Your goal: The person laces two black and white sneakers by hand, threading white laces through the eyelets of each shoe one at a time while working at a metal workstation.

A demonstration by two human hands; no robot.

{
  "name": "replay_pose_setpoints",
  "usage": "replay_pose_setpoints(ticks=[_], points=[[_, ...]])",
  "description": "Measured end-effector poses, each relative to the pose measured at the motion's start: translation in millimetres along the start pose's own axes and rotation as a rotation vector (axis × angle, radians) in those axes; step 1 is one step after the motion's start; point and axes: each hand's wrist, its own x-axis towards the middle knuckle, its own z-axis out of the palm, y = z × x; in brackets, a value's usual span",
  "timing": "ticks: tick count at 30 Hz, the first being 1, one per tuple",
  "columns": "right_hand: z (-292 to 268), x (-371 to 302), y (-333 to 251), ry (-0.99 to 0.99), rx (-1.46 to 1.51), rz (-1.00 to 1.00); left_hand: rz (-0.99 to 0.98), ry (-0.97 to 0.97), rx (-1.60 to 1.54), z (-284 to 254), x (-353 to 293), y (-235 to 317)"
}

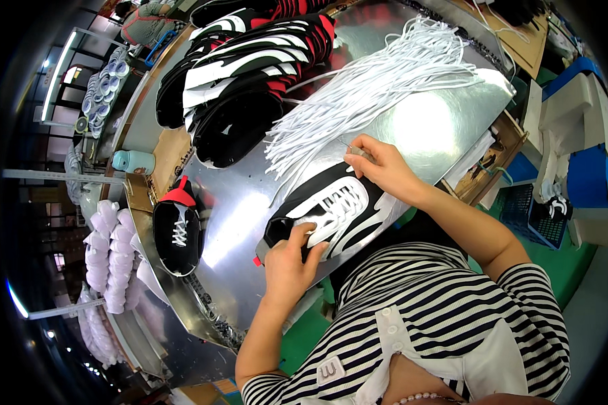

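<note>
Nearest the camera is the striped shirt (pixel 446 297), below the bench's near edge. Along that edge lies the shoe upper (pixel 368 226), white lace (pixel 344 204) crossing its front; lacing looks well advanced, though loose ends aren't clear. The left hand's (pixel 289 266) thumb and forefinger sit apart on it; whether they pinch, I cannot tell. The right hand's (pixel 380 167) fingers pinch a thin pointed tool (pixel 358 152). One laced upper (pixel 178 233) rests by the left edge; the far stack (pixel 250 74) and lace bundle (pixel 378 81) probably remain. Bare metal separates both laced uppers, with more toward the right corner.
</note>
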Motion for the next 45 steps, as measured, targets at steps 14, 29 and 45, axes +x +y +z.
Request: replay_pose_setpoints(ticks=[14, 29, 45], points=[[-1, -25, -4, -0.230, 0.820, 0.218, 0.133, 0.514, -0.275, 1, 12, -9], [11, -28, 13, -0.006, 0.888, 0.001, -0.337, 0.327, -2.016, 69, -9, -5], [42, -54, -48, -0.171, -0.557, -0.584, -0.466, 0.442, -1.827, 58, -8, 18]])
